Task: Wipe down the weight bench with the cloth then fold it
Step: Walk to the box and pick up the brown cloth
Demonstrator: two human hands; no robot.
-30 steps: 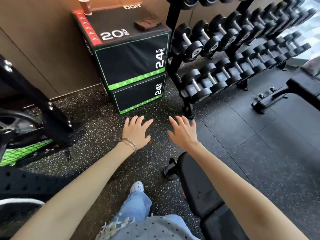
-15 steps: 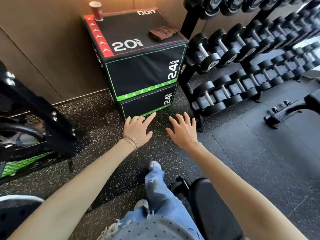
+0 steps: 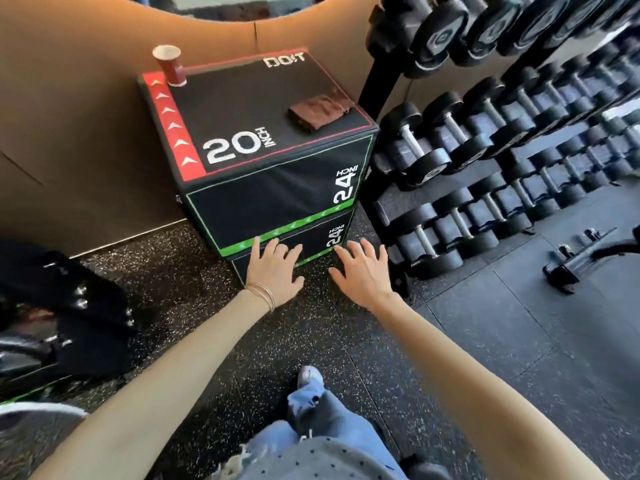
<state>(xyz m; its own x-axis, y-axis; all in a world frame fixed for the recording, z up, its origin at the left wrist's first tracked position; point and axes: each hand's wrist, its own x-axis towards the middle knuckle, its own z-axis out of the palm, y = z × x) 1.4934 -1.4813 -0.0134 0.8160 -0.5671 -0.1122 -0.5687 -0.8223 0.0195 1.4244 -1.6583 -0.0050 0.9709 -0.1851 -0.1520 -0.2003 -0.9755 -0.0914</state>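
Observation:
A folded brown cloth [image 3: 320, 111] lies on top of the upper black plyo box [image 3: 249, 109], near its right edge. My left hand [image 3: 275, 271] and my right hand [image 3: 362, 271] reach forward side by side with fingers spread and empty, in front of the lower box [image 3: 311, 242], well below the cloth. A dark rounded edge at the bottom [image 3: 422, 469] may be the weight bench; the rest of it is out of view.
A red paper cup [image 3: 169, 65] stands on the box's far left corner. A dumbbell rack [image 3: 485, 133] fills the right. A bench base with wheels [image 3: 575, 261] sits far right. Black machine parts [image 3: 62, 313] are at left. A brown wall stands behind.
I have stepped closer to the boxes; they and the cloth look larger and nearer. Both hands stay open and extended. The bench has slid down out of view.

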